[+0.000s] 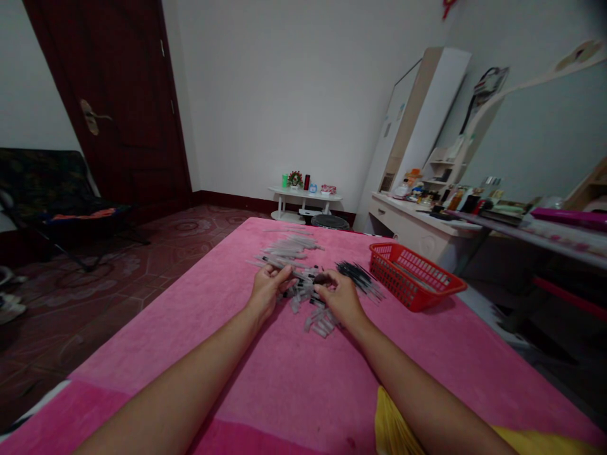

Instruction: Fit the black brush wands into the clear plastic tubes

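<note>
On a pink cloth-covered table (190, 344) lie loose pen parts. My left hand (268, 289) is closed around a thin clear pen barrel with a dark end. Close to its right, my right hand (337, 294) has thumb and fingers pinched over the parts; what they hold is too small to make out. Between and below the hands are small clear caps (324, 323) and black pieces. Several clear barrels (289, 246) lie behind my left hand. A bundle of thin black refills (361, 278) lies right of my right hand.
A red plastic basket (417, 278) with some thin items inside stands on the table at the right. Farther off are a small white table (306, 194), a dresser (408, 221) with bottles and a folding chair (66, 202).
</note>
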Available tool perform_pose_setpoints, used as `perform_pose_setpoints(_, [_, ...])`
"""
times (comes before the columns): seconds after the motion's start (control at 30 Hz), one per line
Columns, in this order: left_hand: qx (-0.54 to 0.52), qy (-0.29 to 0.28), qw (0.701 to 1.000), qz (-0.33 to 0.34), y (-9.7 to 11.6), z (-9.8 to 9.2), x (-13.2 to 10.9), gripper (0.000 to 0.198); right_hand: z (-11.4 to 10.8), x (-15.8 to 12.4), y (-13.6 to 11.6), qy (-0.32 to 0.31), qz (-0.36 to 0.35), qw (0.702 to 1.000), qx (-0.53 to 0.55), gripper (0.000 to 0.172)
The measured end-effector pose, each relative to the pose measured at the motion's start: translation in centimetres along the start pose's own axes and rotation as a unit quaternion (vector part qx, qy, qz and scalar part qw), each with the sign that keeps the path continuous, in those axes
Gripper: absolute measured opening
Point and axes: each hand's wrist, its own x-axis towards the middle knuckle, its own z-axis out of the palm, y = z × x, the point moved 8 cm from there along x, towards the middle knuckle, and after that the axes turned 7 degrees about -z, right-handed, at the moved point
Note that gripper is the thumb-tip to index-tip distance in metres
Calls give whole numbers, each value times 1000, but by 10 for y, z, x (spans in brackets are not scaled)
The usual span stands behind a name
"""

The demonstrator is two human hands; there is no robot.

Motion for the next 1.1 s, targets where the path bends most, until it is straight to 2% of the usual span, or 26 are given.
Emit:
perform_pose_setpoints(0.5, [29, -19, 999, -13, -6, 6, -3, 43, -5, -3, 0, 19, -31, 998, -49, 14])
perform_pose_setpoints(0.7, [12, -4, 1000, -22, -5, 9, -5, 43, -7, -1, -5, 13, -49, 996, -75, 13])
perform_pose_setpoints(0.83, [9, 25, 1000, 6, 0, 2, -2, 43, -11, 0, 4, -10, -29, 988, -149, 13])
perform_pose_setpoints(0.97, [0, 51, 999, 19, 4, -8, 2, 41, -19, 0, 23, -46, 15, 958, -282, 14])
perform_pose_setpoints(1.1, [3, 55, 998, 19, 3, -11, 3, 41, -21, 1, 25, -76, 10, 942, -327, 14])
